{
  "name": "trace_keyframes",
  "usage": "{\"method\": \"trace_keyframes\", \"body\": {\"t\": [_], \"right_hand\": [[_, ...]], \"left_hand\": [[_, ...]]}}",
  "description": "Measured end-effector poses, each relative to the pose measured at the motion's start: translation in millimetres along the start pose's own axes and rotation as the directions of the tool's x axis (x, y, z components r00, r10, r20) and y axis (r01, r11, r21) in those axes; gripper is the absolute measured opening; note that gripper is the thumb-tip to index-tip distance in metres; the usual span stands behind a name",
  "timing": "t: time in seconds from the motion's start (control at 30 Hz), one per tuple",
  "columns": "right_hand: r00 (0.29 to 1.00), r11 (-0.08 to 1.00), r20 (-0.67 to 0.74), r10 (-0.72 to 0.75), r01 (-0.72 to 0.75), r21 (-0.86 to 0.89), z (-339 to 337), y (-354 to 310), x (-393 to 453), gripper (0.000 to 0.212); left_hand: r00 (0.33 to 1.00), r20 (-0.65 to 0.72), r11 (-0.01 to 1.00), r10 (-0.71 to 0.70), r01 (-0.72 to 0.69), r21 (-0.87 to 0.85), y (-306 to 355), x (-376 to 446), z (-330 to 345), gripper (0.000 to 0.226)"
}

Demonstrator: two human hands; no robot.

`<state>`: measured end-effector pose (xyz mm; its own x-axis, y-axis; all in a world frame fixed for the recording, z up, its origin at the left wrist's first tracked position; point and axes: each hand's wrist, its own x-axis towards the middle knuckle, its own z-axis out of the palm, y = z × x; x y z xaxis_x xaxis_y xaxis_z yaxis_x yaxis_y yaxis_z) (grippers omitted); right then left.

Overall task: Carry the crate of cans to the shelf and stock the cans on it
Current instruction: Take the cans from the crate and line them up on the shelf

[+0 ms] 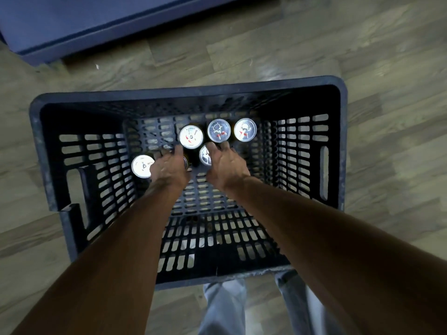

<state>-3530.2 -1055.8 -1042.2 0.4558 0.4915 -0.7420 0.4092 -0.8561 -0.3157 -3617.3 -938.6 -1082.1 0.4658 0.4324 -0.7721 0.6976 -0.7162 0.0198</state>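
A dark slatted plastic crate [188,97] stands on the floor below me. Several silver-topped cans stand upright in its far half: a row of three [190,137] [219,130] [245,129] and one alone at the left [142,166]. Both arms reach down into the crate. My left hand [169,165] closes over a can that is almost wholly hidden, only its rim [185,163] showing. My right hand [227,163] curls its fingers over another can [205,155] just in front of the row.
The crate rests on a wood-pattern floor [362,56]. A blue unit's base [72,25] lies at the top left, beyond the crate. My legs in light trousers [222,308] stand right behind the crate's near wall.
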Motion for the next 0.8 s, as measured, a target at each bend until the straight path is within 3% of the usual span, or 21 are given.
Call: {"method": "trace_keyframes", "body": {"t": [0.17, 0.27, 0.33, 0.4, 0.5, 0.6, 0.67, 0.73, 0.8], "right_hand": [[0.998, 0.999, -0.044, -0.039, 0.038, -0.025, -13.1, 6.3, 0.2, 0.056], [0.998, 1.000, -0.056, -0.023, 0.024, 0.010, -28.2, 1.9, -9.2, 0.057], [1.000, 0.996, -0.008, 0.006, -0.005, 0.094, -39.3, -6.6, -19.9, 0.063], [0.991, 0.978, 0.127, -0.041, 0.013, 0.209, -60.5, -23.2, -31.3, 0.078], [0.955, 0.954, 0.265, -0.137, 0.055, 0.294, -100.8, -59.0, -43.0, 0.097], [0.982, 0.935, 0.135, -0.134, 0.080, 0.346, -152.6, -90.8, -54.2, 0.087], [0.988, 0.877, 0.095, -0.121, 0.061, 0.477, -193.2, -103.8, -65.3, 0.067], [0.985, 0.736, 0.116, -0.125, 0.013, 0.677, -234.8, -114.6, -85.8, 0.052], [0.970, 0.555, 0.200, -0.140, -0.090, 0.827, -272.4, -126.4, -112.7, 0.058]], "left_hand": [[0.992, -0.118, 0.993, 0.045, -0.057, -0.101, -2.8, -11.4, -8.8, 0.063], [0.997, -0.071, 0.957, -0.004, -0.017, -0.291, -8.1, -29.6, -26.9, 0.068], [0.994, 0.110, 0.838, 0.023, 0.041, -0.544, -15.6, -44.2, -47.2, 0.065], [0.963, 0.247, 0.743, 0.112, 0.084, -0.664, -21.4, -53.8, -79.9, 0.061], [0.962, 0.209, 0.664, 0.173, 0.042, -0.747, -17.3, -67.1, -139.0, 0.052], [0.988, 0.078, 0.512, 0.132, 0.000, -0.859, -5.7, -95.0, -202.6, 0.036], [0.997, 0.000, 0.450, 0.080, -0.036, -0.892, 1.4, -121.8, -247.0, 0.032], [0.997, -0.043, 0.440, 0.059, -0.065, -0.896, 4.7, -149.6, -291.1, 0.033], [0.998, -0.011, 0.409, 0.061, -0.035, -0.912, 7.7, -172.9, -331.9, 0.045]]}}
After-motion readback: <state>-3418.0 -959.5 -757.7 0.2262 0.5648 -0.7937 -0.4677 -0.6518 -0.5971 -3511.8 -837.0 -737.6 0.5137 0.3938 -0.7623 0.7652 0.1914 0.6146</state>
